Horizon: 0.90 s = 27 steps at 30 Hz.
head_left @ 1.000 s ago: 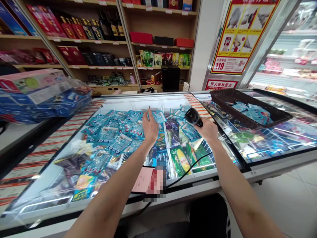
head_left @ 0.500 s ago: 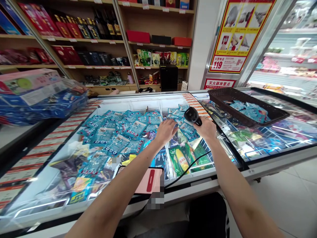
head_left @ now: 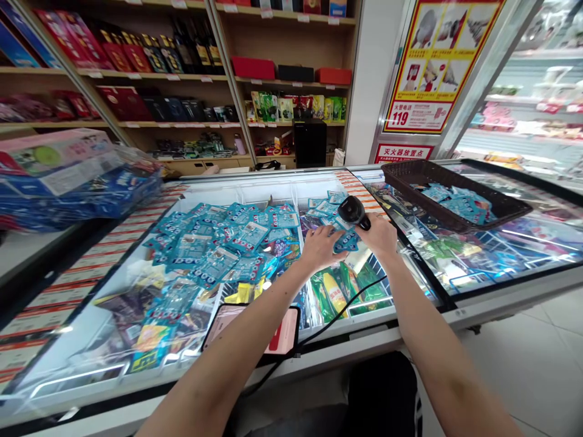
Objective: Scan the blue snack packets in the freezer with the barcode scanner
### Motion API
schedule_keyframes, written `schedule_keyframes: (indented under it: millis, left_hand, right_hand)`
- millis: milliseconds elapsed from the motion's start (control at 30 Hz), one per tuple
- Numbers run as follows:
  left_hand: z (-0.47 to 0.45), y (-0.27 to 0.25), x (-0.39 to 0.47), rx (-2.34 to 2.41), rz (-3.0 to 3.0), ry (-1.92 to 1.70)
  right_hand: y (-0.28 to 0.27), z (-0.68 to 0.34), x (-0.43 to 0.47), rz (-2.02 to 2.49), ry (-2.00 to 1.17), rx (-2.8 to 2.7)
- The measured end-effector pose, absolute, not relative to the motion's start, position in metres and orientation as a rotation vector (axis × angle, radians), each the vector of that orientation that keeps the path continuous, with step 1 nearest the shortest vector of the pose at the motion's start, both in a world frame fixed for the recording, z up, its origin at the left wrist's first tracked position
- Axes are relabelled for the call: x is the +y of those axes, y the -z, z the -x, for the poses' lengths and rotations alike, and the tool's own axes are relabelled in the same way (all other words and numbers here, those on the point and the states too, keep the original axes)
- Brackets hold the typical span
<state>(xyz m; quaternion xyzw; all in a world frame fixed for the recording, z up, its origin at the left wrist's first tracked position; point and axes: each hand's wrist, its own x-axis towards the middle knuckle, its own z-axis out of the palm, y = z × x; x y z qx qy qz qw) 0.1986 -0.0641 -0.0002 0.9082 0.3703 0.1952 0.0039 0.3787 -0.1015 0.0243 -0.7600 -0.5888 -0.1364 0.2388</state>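
My right hand is wrapped around the handle of a black barcode scanner, its head tilted up and to the left. Close beside it, my left hand has thumb and fingers around the near edge of a blue packet, just under the scanner; the hand partly hides the packet. A wide heap of similar blue packets lies on the freezer's glass top. More of them lie behind my left hand. The scanner's black cable runs down over the glass toward the front edge.
A phone with a pink screen lies at the front edge, under my left forearm. On the right, a dark brown tray holds more blue packets. Stacked boxes and bags stand at left. Shelves line the back.
My left hand has moved right, from beside the heap to the packet under the scanner, and its fingers have spread around it. The scanner and my right hand have barely moved.
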Motion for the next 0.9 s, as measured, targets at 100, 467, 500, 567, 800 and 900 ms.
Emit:
schedule_keyframes:
  millis: [100, 467, 500, 567, 800, 900]
  left_hand:
    - [-0.179, -0.002, -0.051, 1.176, -2.86, -0.6]
    - [-0.143, -0.014, -0.044, 1.453, -2.717, -0.751]
    - [-0.145, -0.014, -0.045, 1.47, -2.705, -0.75]
    - [-0.147, -0.015, -0.046, 1.471, -2.723, -0.703]
    - [-0.123, -0.015, -0.037, 1.153, -2.893, -0.485]
    - [-0.115, -0.012, -0.036, 1.303, -2.777, -0.628]
  right_hand:
    - [-0.025, -0.378, -0.102, 2.077, 0.37, -1.616]
    - [-0.021, -0.377, -0.101, 2.067, 0.358, -1.676]
    - [-0.021, -0.376, -0.101, 2.073, 0.357, -1.676]
    - [-0.021, -0.376, -0.101, 2.09, 0.351, -1.676]
    - [-0.022, -0.374, -0.101, 2.138, 0.319, -1.678]
    - [-0.022, -0.374, -0.1, 2.128, 0.318, -1.697]
